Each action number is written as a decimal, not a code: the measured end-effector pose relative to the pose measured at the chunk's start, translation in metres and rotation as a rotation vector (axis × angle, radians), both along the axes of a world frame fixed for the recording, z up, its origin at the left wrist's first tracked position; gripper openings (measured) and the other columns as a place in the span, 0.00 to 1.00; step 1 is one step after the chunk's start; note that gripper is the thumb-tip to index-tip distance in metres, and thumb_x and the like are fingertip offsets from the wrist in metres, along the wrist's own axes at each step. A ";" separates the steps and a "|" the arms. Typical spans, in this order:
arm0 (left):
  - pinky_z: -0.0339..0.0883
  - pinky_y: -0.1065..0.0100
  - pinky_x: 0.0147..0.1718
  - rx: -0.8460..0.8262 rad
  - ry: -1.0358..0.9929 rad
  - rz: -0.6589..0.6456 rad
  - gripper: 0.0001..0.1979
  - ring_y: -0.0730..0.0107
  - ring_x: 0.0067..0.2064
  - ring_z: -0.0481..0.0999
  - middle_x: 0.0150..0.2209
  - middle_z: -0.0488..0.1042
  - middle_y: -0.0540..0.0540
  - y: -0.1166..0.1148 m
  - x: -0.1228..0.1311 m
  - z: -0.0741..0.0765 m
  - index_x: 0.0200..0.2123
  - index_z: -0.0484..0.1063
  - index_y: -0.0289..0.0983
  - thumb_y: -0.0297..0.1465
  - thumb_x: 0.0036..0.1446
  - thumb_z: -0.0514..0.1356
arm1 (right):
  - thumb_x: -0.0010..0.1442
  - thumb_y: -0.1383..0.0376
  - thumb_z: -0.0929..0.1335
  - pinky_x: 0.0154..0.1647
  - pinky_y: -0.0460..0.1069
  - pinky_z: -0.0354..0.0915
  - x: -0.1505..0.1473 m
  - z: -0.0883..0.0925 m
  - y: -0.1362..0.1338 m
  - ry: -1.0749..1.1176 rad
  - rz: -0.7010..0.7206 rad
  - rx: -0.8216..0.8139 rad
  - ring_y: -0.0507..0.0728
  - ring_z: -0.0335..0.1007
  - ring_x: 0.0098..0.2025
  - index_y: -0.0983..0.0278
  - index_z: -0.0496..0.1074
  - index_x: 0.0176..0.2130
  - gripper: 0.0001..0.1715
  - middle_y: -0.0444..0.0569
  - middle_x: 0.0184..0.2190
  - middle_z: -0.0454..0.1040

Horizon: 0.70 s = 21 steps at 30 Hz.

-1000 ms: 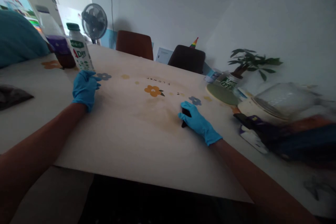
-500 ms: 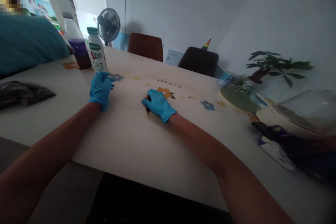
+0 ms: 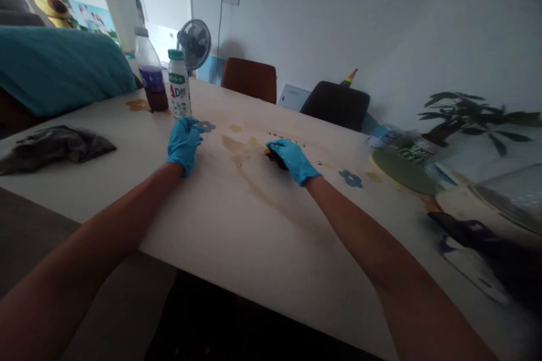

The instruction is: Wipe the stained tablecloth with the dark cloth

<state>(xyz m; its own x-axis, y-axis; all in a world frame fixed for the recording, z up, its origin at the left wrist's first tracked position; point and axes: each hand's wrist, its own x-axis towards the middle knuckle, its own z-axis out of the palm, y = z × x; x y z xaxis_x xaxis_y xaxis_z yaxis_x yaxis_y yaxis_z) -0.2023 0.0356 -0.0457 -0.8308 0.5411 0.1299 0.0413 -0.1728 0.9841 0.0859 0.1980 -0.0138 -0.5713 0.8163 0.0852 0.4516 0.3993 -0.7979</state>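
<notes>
Both my hands wear blue gloves. My right hand [image 3: 291, 159] presses a small dark object [image 3: 277, 160], perhaps a cloth or sponge, onto the cream flower-print table cover [image 3: 237, 220], fingers curled over it. A brownish smear [image 3: 243, 158] streaks the cover just left of that hand. My left hand [image 3: 184, 144] rests on the cover with fingers bent, holding nothing I can see, close to a white bottle with a green cap [image 3: 178, 92].
A clear bottle with dark liquid [image 3: 149, 76] stands behind the white one. A grey rag [image 3: 55, 146] lies at the left. A fan [image 3: 195, 45], two chairs [image 3: 334, 104], a potted plant [image 3: 466, 118], a green disc [image 3: 402, 169] and blurred items sit at the right.
My right hand slid left with the dark object, then forward and a little right; a brown smear now shows on the cover. My left hand stayed beside the bottles.
</notes>
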 end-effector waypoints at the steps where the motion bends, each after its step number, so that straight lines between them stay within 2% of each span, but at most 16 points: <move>1: 0.78 0.67 0.39 0.005 0.000 -0.003 0.12 0.64 0.40 0.84 0.43 0.87 0.45 0.001 0.000 -0.001 0.47 0.73 0.43 0.23 0.65 0.67 | 0.82 0.55 0.72 0.61 0.64 0.88 0.025 0.001 -0.007 -0.003 -0.027 -0.018 0.66 0.92 0.50 0.62 0.88 0.51 0.16 0.58 0.47 0.94; 5: 0.75 0.69 0.34 0.071 -0.009 0.014 0.13 0.66 0.37 0.80 0.39 0.86 0.48 0.005 -0.003 -0.005 0.47 0.73 0.43 0.24 0.65 0.70 | 0.79 0.51 0.76 0.63 0.63 0.90 0.136 -0.005 -0.042 -0.005 -0.166 -0.137 0.68 0.97 0.55 0.58 0.91 0.62 0.21 0.59 0.61 0.95; 7: 0.72 0.71 0.32 0.085 -0.002 0.017 0.13 0.69 0.34 0.78 0.37 0.85 0.50 0.006 -0.005 -0.007 0.46 0.73 0.43 0.23 0.64 0.70 | 0.78 0.49 0.77 0.73 0.69 0.87 0.184 -0.014 -0.059 -0.053 -0.212 -0.074 0.72 0.95 0.66 0.54 0.92 0.62 0.21 0.58 0.68 0.93; 9: 0.70 0.72 0.30 0.077 0.012 0.015 0.12 0.71 0.31 0.76 0.35 0.83 0.51 0.006 -0.007 -0.009 0.46 0.73 0.42 0.22 0.65 0.69 | 0.78 0.48 0.77 0.85 0.75 0.78 0.216 -0.027 -0.075 -0.095 -0.156 0.041 0.75 0.87 0.78 0.52 0.92 0.65 0.24 0.57 0.75 0.89; 11: 0.70 0.72 0.29 0.071 0.028 0.013 0.12 0.71 0.30 0.75 0.34 0.83 0.53 0.006 -0.009 -0.009 0.46 0.72 0.43 0.23 0.66 0.69 | 0.79 0.46 0.77 0.91 0.78 0.70 0.229 -0.041 -0.091 -0.124 -0.049 0.136 0.77 0.78 0.86 0.52 0.91 0.71 0.29 0.57 0.82 0.83; 13: 0.70 0.72 0.30 0.072 0.037 0.012 0.12 0.71 0.30 0.75 0.34 0.84 0.53 0.005 -0.010 -0.009 0.47 0.72 0.43 0.24 0.66 0.70 | 0.82 0.43 0.75 0.93 0.80 0.66 0.225 -0.052 -0.106 -0.154 0.084 0.199 0.78 0.71 0.90 0.53 0.87 0.78 0.36 0.58 0.87 0.77; 16: 0.72 0.71 0.32 0.078 0.016 0.021 0.13 0.69 0.33 0.78 0.36 0.86 0.51 0.004 -0.006 -0.006 0.47 0.72 0.43 0.24 0.64 0.69 | 0.86 0.41 0.72 0.94 0.81 0.63 0.192 -0.058 -0.123 -0.217 0.297 0.262 0.76 0.61 0.95 0.50 0.79 0.87 0.42 0.55 0.92 0.68; 19: 0.74 0.70 0.33 0.082 -0.013 0.036 0.14 0.68 0.35 0.80 0.37 0.86 0.49 0.003 0.001 -0.001 0.47 0.73 0.42 0.21 0.63 0.68 | 0.86 0.41 0.72 0.96 0.79 0.61 0.135 -0.052 -0.125 -0.272 0.481 0.320 0.74 0.58 0.96 0.44 0.75 0.90 0.42 0.48 0.93 0.65; 21: 0.74 0.69 0.34 0.077 -0.022 0.040 0.14 0.67 0.36 0.81 0.37 0.86 0.48 0.001 0.004 0.002 0.46 0.74 0.42 0.19 0.63 0.66 | 0.85 0.43 0.73 0.97 0.79 0.59 0.086 -0.043 -0.120 -0.302 0.585 0.363 0.74 0.58 0.96 0.42 0.77 0.88 0.41 0.46 0.92 0.69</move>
